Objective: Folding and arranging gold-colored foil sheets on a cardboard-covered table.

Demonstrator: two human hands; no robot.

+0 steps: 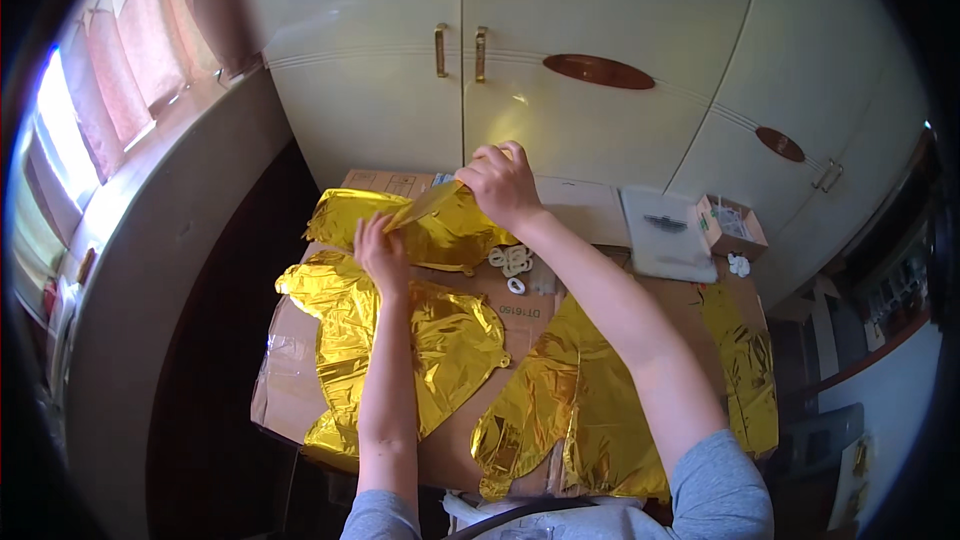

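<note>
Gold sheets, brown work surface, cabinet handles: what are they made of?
Gold sheets: likely metallised plastic film, mirror-shiny; sharp creases and bright glints.
Brown work surface: looks like cardboard, dull; plain tan with printed marks.
Cabinet handles: brass-coloured, glossy; metal or plated plastic, can't tell.

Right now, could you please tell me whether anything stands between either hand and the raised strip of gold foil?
Nothing visible does: the right hand grips the raised strip at its upper end, and the left hand touches its lower end. White rings lie apart from it.
</note>
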